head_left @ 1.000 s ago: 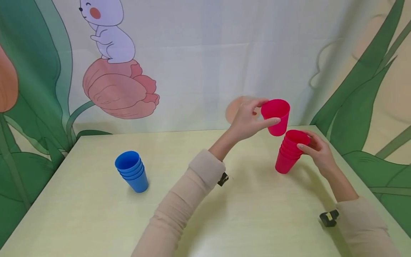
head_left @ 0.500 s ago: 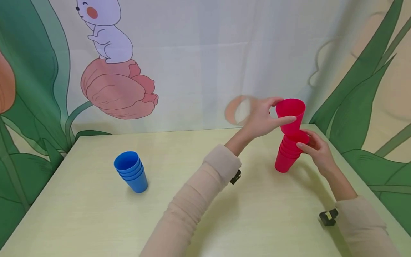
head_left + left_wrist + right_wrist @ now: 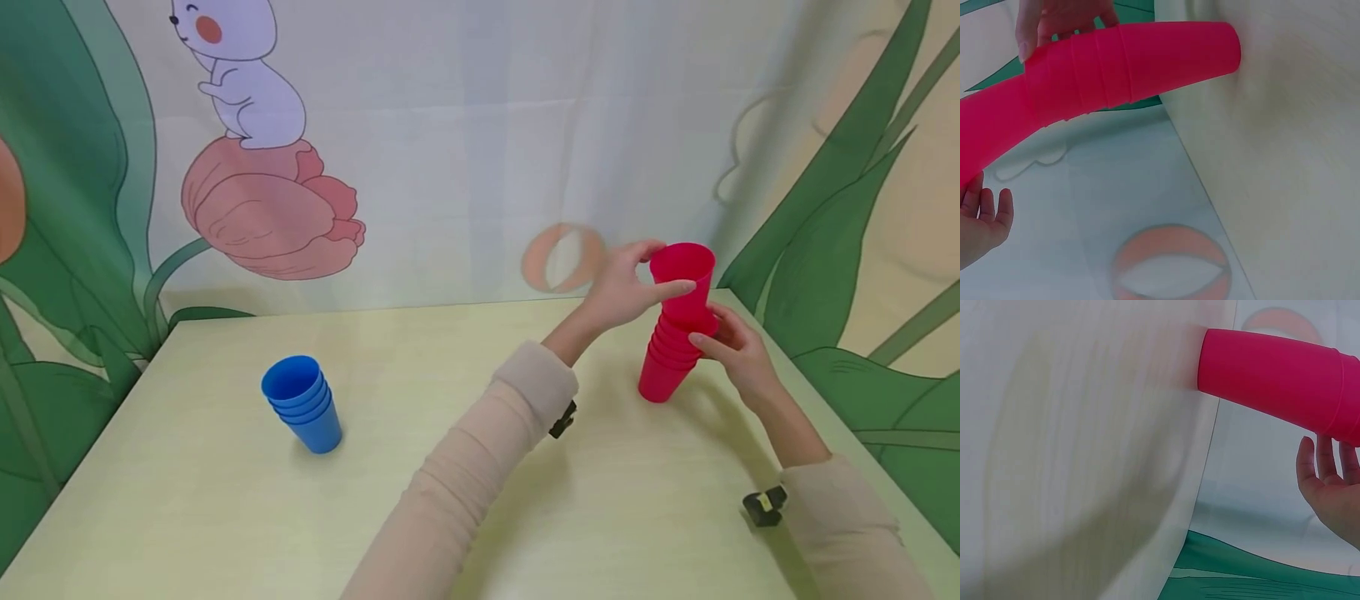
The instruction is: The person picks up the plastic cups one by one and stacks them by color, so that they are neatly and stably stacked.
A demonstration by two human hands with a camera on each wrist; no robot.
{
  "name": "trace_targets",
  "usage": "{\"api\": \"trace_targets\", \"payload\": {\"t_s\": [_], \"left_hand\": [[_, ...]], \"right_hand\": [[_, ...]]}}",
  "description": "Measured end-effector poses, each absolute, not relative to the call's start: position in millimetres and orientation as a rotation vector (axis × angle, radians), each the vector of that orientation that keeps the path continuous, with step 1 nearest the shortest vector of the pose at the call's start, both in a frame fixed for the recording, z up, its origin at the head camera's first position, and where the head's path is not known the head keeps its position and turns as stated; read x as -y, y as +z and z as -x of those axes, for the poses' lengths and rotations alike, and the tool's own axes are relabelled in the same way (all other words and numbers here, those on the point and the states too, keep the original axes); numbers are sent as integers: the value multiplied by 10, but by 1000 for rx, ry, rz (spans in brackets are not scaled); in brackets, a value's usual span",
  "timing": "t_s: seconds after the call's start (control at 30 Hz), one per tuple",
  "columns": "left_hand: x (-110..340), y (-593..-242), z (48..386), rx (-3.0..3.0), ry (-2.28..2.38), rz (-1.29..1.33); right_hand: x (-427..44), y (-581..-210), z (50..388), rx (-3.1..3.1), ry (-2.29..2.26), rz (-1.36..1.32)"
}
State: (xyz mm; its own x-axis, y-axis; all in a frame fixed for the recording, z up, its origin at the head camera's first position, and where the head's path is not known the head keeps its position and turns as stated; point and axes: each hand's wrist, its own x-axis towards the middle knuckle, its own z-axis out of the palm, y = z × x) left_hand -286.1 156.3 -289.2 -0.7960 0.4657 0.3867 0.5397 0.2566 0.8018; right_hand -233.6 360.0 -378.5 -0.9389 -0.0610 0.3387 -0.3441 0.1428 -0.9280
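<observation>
A stack of red cups point(image 3: 666, 371) stands upright near the table's right side, its top rim held between the thumb and fingers of my right hand point(image 3: 738, 350). My left hand point(image 3: 622, 287) pinches a single red cup point(image 3: 686, 271) near its rim, thumb in front and fingers behind. The bottom of that cup sits inside the mouth of the stack. In the left wrist view the single cup leans at an angle to the stack point(image 3: 1097, 72). The right wrist view shows the stack's lower part point(image 3: 1272, 375) with the right fingers against it.
A stack of blue cups point(image 3: 303, 404) stands on the left part of the table point(image 3: 225, 517). Behind the table's far edge hangs a printed curtain point(image 3: 450, 167). A black wrist camera point(image 3: 765, 507) sits by the right sleeve, another point(image 3: 562, 419) by the left.
My left hand has carried the single red cup rightward over the stack, then lowered it into the stack's mouth. The right hand has kept its hold on the stack.
</observation>
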Motion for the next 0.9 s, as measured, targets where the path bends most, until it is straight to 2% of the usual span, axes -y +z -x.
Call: {"api": "trace_targets", "payload": {"t_s": [0.6, 0.9], "left_hand": [[-1734, -3134, 2796, 2547, -1606, 928], [-1546, -3221, 2803, 2534, -1545, 994]], "right_hand": [[-3601, -3790, 2333, 2177, 1906, -435], [-3609, -3801, 2346, 2160, 1924, -442]]}}
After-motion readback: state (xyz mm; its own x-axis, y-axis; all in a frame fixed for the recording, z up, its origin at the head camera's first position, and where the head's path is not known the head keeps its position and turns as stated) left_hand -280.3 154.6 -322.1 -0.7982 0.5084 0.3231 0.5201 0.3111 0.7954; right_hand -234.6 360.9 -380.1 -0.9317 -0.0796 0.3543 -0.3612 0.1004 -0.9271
